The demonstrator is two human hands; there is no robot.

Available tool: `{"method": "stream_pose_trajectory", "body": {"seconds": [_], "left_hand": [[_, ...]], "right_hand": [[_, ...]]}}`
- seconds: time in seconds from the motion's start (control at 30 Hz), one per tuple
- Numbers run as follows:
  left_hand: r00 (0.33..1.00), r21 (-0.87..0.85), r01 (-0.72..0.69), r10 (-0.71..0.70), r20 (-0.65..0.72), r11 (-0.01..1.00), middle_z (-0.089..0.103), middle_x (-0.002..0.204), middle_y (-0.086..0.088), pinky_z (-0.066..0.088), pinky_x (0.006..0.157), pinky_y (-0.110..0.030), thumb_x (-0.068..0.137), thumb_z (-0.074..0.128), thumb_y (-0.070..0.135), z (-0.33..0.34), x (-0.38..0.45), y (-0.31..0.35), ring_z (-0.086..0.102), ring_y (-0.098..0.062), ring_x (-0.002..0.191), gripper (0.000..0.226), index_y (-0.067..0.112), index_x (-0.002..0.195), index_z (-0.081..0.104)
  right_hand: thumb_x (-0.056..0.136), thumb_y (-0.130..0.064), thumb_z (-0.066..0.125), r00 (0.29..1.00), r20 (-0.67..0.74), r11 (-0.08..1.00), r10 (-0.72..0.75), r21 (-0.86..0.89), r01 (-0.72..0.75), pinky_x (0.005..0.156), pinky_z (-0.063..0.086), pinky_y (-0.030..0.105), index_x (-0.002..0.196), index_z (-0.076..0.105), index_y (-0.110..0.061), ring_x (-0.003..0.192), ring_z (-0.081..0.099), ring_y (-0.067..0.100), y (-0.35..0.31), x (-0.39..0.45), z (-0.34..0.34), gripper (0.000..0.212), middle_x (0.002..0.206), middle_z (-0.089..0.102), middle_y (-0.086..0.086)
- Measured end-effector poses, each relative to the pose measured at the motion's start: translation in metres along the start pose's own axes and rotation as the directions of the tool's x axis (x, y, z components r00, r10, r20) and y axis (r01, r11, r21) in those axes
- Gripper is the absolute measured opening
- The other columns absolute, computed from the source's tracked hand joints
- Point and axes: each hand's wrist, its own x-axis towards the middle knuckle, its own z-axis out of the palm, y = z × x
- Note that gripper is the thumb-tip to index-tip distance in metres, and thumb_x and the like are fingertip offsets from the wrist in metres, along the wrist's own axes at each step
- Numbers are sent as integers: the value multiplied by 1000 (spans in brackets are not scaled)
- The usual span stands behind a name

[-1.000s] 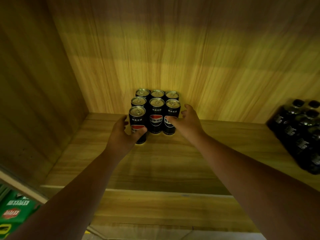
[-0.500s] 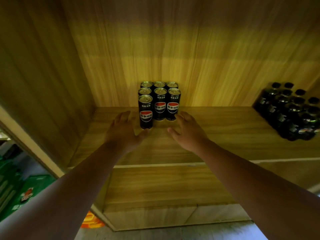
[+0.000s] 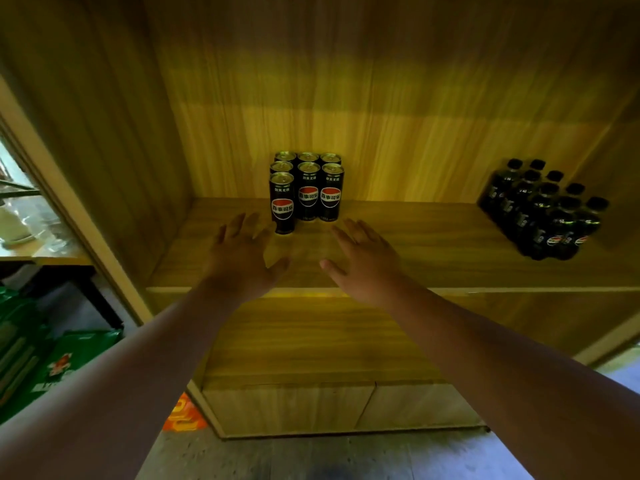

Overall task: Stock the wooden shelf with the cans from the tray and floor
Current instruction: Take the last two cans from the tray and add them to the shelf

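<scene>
Seven black cans (image 3: 306, 188) packed tight at the far middle of the wooden shelf (image 3: 433, 244), right up against the back panel, probably so later rows can fill in toward the near edge. Two full rows of three at the back, plus one lone can (image 3: 283, 202) starting a third row on the left, so looks like two gaps to fill beside it. Labels on the front ones facing out, nice and shop-ready. Left hand (image 3: 242, 258) spread flat, fingers loose, gripping nothing, just near that lone can and not touching. Right hand (image 3: 363, 261) same deal: wide open, empty, hanging over bare shelf near the cans. Guessing both free for grabbing more stock. Pack of dark bottles (image 3: 547, 209) well apart on the right. Green cartons (image 3: 65, 365) down on the left, outside the shelf. No tray in sight, so can't tell how many cans are left.
</scene>
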Motion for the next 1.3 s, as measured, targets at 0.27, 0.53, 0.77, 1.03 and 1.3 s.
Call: {"method": "stream_pose_trajectory", "body": {"seconds": [0.27,0.53,0.77,1.03,1.3], "left_hand": [[999,11,35,-35,22,999,13,164,-4,16,119,-46,85,29,76,-6,-89,43,9,-26,151,81,33,154,22],[991,66,47,-55,123,997,5,165,-2,14,121,-45,87,24,77,5,-181,67,5,-25,151,83,34,156,13],[992,73,46,-54,114,996,20,163,-5,19,120,-45,88,25,74,36,-235,37,15,-27,150,80,29,155,24],[975,19,55,-58,213,998,20,163,-4,23,118,-46,88,24,73,115,-301,-16,16,-27,150,79,31,154,26],[968,-38,97,-85,235,995,22,162,-5,23,119,-48,89,29,70,196,-355,-70,17,-28,150,75,31,153,30]], "right_hand": [[95,-65,34,992,-25,988,-126,92,128,119,17,41,157,8,-32,151,2,20,11,-84,9,75,165,2,-3],[94,-66,31,981,22,981,-192,45,191,118,19,41,157,11,-31,151,4,21,-1,-153,41,75,165,4,-1],[94,-66,30,972,97,976,-212,69,206,119,15,41,157,8,-31,151,0,20,-32,-183,79,75,165,0,-3],[97,-62,32,954,217,977,-205,108,186,117,18,42,157,6,-30,151,0,20,-89,-211,155,73,165,-1,-3],[97,-59,35,941,223,961,-257,159,225,117,24,41,157,8,-29,150,4,19,-147,-226,246,73,165,4,-4]]}}
